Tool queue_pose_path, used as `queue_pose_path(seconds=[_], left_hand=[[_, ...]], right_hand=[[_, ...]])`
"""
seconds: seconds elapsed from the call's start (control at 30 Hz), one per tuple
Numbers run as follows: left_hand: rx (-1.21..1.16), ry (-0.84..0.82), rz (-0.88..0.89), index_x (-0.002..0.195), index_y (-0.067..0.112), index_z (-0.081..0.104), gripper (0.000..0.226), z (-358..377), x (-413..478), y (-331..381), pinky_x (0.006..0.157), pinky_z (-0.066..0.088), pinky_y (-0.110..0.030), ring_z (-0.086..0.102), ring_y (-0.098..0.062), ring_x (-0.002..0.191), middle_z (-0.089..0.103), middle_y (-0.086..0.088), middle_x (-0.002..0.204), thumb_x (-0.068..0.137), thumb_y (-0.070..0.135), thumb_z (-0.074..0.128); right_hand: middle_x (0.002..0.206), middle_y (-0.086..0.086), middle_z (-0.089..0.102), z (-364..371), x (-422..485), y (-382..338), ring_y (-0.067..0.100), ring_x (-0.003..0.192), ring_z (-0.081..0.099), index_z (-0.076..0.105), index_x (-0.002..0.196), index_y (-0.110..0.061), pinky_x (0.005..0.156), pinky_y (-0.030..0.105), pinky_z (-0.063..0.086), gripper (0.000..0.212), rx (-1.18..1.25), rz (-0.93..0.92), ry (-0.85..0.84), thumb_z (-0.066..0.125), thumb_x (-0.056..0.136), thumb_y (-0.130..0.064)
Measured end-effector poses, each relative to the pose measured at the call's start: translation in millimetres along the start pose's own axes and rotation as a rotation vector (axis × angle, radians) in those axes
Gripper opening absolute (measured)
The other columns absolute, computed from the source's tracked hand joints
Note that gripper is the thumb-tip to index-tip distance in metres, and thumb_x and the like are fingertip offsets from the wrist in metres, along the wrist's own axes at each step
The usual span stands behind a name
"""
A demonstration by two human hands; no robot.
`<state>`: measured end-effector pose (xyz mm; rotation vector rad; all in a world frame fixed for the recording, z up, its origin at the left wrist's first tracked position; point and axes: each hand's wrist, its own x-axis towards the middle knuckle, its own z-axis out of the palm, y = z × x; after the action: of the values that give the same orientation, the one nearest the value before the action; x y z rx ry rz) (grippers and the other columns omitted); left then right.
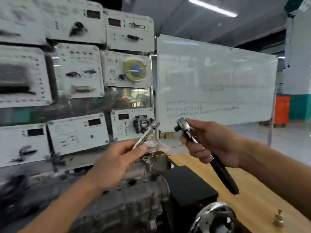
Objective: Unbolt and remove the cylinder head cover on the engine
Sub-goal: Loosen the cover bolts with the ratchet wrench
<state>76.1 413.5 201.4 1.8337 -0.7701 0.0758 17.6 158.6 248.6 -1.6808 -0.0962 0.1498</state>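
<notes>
Well, nothing looks unbolted yet, as far as can be told. The background is taken up by a wall of instrument panels (75, 132) and a whiteboard (215, 78), none of it part of the job. The engine (134, 204) is seen low in the middle, right under the left forearm, beside a wooden bench (252, 199) and a black box (188, 187). Its top is smeared by blur, so the cylinder head cover can't be picked out for sure, and no loose bolts are seen.

Neither tool is touching the engine; both are held in the air above it. A ratchet (222, 175) is gripped by the right hand (217, 142), fingers wrapped round the shank just below the head, black grip pointing down. A chrome extension bar (146, 133) is pinched at its lower end by the left hand (116, 163), with a clear gap between it and the ratchet.

So the tool is judged to be only at the put-together stage: the bar is to be fitted, then every bolt and the lift-off are left. A small brass fitting (278, 219) is sat on the bench, bottom right.
</notes>
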Motion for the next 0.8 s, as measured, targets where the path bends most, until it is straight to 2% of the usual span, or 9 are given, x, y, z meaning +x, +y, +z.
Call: queue_pose_path(seconds=[0.03, 0.07, 0.13, 0.23, 0.33, 0.37, 0.57, 0.67, 0.8], left_hand=[[0.164, 0.057, 0.036, 0.065, 0.02, 0.058, 0.053, -11, -7, -4, 0.045, 0.026, -0.014, 0.03, -0.005, 0.047, 0.032, 0.013, 0.054, 0.089, 0.067, 0.052], [0.265, 0.123, 0.071, 0.058, 0.021, 0.046, 0.06, -20, -14, -6, 0.045, 0.026, -0.015, 0.027, -0.004, 0.046, 0.029, 0.012, 0.051, 0.087, 0.073, 0.044], [0.344, 0.217, 0.086, 0.054, 0.024, 0.035, 0.058, -40, -29, -16, 0.044, 0.027, -0.016, 0.025, -0.005, 0.041, 0.026, 0.012, 0.046, 0.083, 0.074, 0.037], [0.436, 0.266, 0.069, 0.055, 0.025, 0.036, 0.056, -67, -47, -33, 0.044, 0.025, -0.019, 0.025, -0.006, 0.041, 0.025, 0.011, 0.045, 0.083, 0.073, 0.036], [0.5, 0.266, 0.063, 0.054, 0.03, 0.04, 0.052, -88, -62, -43, 0.044, 0.026, -0.019, 0.028, -0.007, 0.039, 0.029, 0.01, 0.043, 0.088, 0.07, 0.036], [0.496, 0.265, 0.062, 0.054, 0.031, 0.041, 0.052, -93, -65, -46, 0.044, 0.027, -0.017, 0.029, -0.007, 0.039, 0.03, 0.011, 0.043, 0.088, 0.069, 0.036], [0.458, 0.259, 0.042, 0.053, 0.027, 0.037, 0.056, -114, -70, -58, 0.045, 0.024, -0.018, 0.026, -0.005, 0.042, 0.028, 0.011, 0.045, 0.087, 0.072, 0.038], [0.328, 0.148, -0.035, 0.054, 0.026, 0.038, 0.057, -120, -68, -59, 0.043, 0.024, -0.013, 0.023, -0.007, 0.041, 0.027, 0.012, 0.047, 0.085, 0.073, 0.037], [0.088, -0.031, -0.11, 0.056, 0.026, 0.039, 0.054, -125, -60, -54, 0.044, 0.026, -0.019, 0.022, -0.013, 0.044, 0.029, 0.008, 0.052, 0.086, 0.071, 0.036]], right_hand=[[0.055, -0.001, 0.035, 18, 10, -4, 0.011, 0.042, 0.025, 0.062, 0.073, -0.015, 0.039, 0.022, 0.022, 0.055, -0.016, -0.006, -0.033, 0.037, 0.097, -0.059], [0.054, -0.002, 0.035, 35, 20, -7, 0.011, 0.042, 0.024, 0.061, 0.073, -0.015, 0.039, 0.022, 0.02, 0.054, -0.031, -0.012, -0.059, 0.039, 0.095, -0.059], [0.052, -0.002, 0.035, 67, 38, -13, 0.011, 0.04, 0.024, 0.06, 0.068, -0.016, 0.04, 0.023, 0.018, 0.052, -0.03, -0.02, -0.098, 0.043, 0.091, -0.059], [0.051, -0.002, 0.037, 100, 60, -20, 0.011, 0.038, 0.025, 0.064, 0.064, -0.016, 0.039, 0.023, 0.021, 0.057, -0.037, -0.035, -0.167, 0.044, 0.092, -0.061], [0.049, -0.002, 0.041, 127, 74, -23, 0.01, 0.037, 0.027, 0.067, 0.063, -0.017, 0.038, 0.022, 0.022, 0.053, -0.116, -0.03, -0.244, 0.052, 0.073, -0.067], [0.049, -0.002, 0.041, 135, 77, -24, 0.01, 0.037, 0.027, 0.068, 0.063, -0.017, 0.037, 0.021, 0.023, 0.053, -0.134, -0.03, -0.259, 0.053, 0.071, -0.067], [0.053, 0.001, 0.04, 152, 93, -25, 0.011, 0.039, 0.028, 0.068, 0.07, -0.013, 0.039, 0.022, 0.024, 0.057, -0.207, -0.062, -0.251, 0.049, 0.089, -0.063], [0.054, 0.003, 0.04, 153, 93, -33, 0.012, 0.041, 0.028, 0.07, 0.073, -0.011, 0.039, 0.022, 0.024, 0.058, -0.278, -0.091, -0.278, 0.054, 0.076, -0.067], [0.051, 0.001, 0.044, 154, 94, -51, 0.013, 0.041, 0.029, 0.071, 0.074, -0.011, 0.045, 0.026, 0.024, 0.061, -0.445, -0.215, -0.266, 0.052, 0.073, -0.069]])
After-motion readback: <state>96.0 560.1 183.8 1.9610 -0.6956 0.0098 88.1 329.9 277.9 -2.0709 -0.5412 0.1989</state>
